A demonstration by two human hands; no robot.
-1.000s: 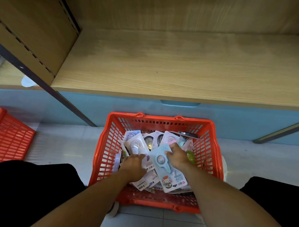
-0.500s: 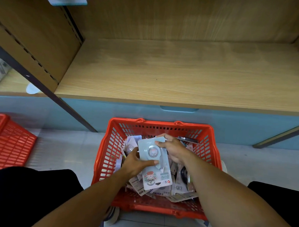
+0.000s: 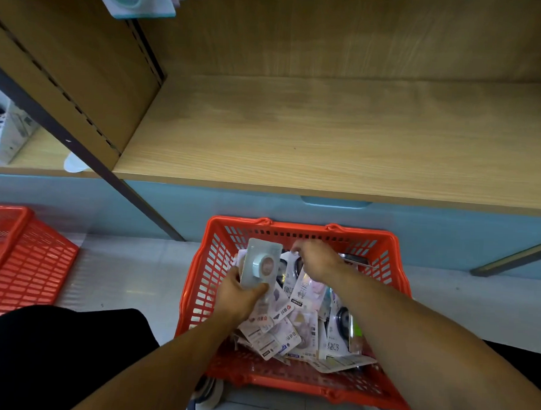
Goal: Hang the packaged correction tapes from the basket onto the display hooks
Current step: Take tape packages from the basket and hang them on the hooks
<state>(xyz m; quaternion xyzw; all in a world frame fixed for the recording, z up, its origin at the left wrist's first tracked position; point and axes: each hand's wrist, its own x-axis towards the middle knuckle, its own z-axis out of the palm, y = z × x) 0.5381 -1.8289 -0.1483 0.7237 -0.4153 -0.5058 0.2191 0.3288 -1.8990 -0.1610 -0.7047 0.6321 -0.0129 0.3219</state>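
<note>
Blue tape pack point(image 3: 259, 264) held in left grip point(image 3: 239, 296); right grip point(image 3: 315, 259) pinches another pack point(image 3: 291, 269).

Shop — shelving point(image 3: 328, 139), shopping basket point(image 3: 207, 264)

A pale tiled floor point(image 3: 135, 279) carries an orange basket point(image 3: 392, 290) set just before the light-blue base of the shelving, and a second orange basket point(image 3: 21, 265) stands well apart at the floor's left edge. Above the base, a wooden shelf point(image 3: 328, 139) has a white boxed item point(image 3: 6, 131) lying at its far left end.
</note>
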